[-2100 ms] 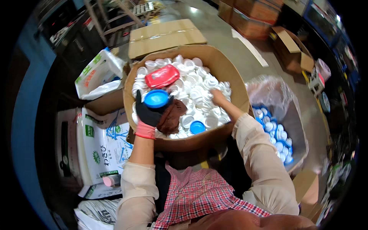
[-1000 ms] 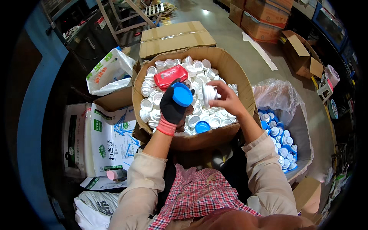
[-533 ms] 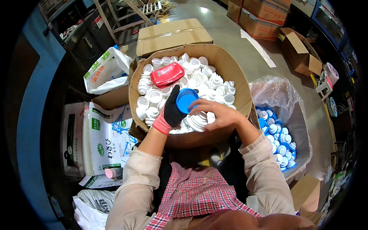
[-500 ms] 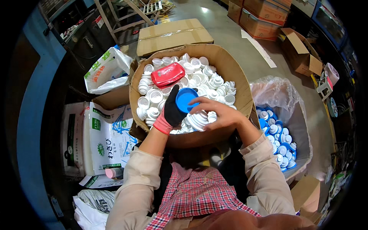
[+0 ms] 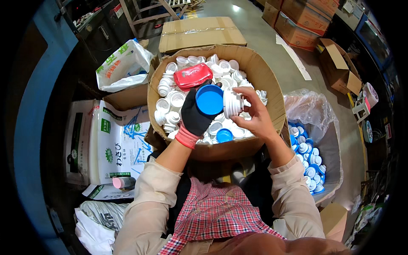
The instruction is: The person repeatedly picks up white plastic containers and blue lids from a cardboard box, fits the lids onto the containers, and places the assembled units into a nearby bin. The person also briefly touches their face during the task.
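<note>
My left hand [image 5: 197, 111], in a black glove with a red cuff, is closed round a round blue cap [image 5: 210, 100], its hollow side turned up. Bare, my right hand [image 5: 256, 112] pinches a ribbed white plastic cap [image 5: 232, 103] between thumb and fingers, tipped on its side close to the blue one's right rim. Both are above a large cardboard box [image 5: 272, 80] full of white caps [image 5: 176, 98]. A smaller blue cap [image 5: 224, 135] lies on the white ones below my hands. On top of the heap, beyond my left hand, is a red pouch [image 5: 192, 76].
At the right stands a plastic-lined box [image 5: 333, 148] holding blue caps with white pieces [image 5: 312, 159]. A closed carton [image 5: 202, 34] is behind the big box. On the left are a white plastic bag [image 5: 123, 68] and a printed sheet [image 5: 121, 148] with blue sticks.
My right hand has lifted the white cap from the heap and turned it sideways beside the blue cap. A smaller blue cap now shows on the heap. The view has shifted slightly.
</note>
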`<control>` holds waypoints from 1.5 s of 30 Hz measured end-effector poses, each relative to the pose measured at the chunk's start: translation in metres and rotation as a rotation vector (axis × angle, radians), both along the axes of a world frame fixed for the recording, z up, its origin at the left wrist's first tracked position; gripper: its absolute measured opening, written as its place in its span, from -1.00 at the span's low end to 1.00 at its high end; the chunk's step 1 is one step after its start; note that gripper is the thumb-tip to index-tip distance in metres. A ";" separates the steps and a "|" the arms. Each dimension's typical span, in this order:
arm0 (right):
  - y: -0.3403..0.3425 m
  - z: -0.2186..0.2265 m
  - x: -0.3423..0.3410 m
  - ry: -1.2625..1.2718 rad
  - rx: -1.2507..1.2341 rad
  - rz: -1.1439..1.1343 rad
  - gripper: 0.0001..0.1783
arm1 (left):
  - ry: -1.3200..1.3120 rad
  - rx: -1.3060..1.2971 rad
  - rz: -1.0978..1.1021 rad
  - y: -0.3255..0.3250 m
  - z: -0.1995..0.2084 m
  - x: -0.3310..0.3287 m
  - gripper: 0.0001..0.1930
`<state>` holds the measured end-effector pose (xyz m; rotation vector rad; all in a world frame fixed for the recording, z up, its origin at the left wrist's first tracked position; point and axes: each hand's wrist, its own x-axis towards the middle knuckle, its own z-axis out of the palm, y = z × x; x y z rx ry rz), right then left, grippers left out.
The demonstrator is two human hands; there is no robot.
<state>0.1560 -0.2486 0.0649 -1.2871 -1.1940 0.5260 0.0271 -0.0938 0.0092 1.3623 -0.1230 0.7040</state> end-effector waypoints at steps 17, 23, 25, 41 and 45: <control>0.021 -0.009 -0.031 -0.516 0.115 -0.270 -0.25 | -0.026 0.180 0.325 -0.020 0.006 -0.008 -0.36; 0.020 -0.006 -0.034 -0.512 0.087 -0.273 -0.25 | -0.076 -0.021 0.217 -0.017 -0.011 -0.003 -0.40; 0.020 -0.006 -0.035 -0.520 0.098 -0.278 -0.27 | -0.100 0.074 0.242 -0.020 -0.002 -0.004 -0.40; 0.012 -0.008 -0.005 0.346 -0.122 0.161 -0.58 | 0.085 -0.244 -0.066 -0.024 0.026 -0.018 -0.31; 0.005 -0.011 -0.004 0.336 -0.097 0.128 -0.63 | 0.108 -0.153 -0.003 -0.026 0.024 -0.014 -0.35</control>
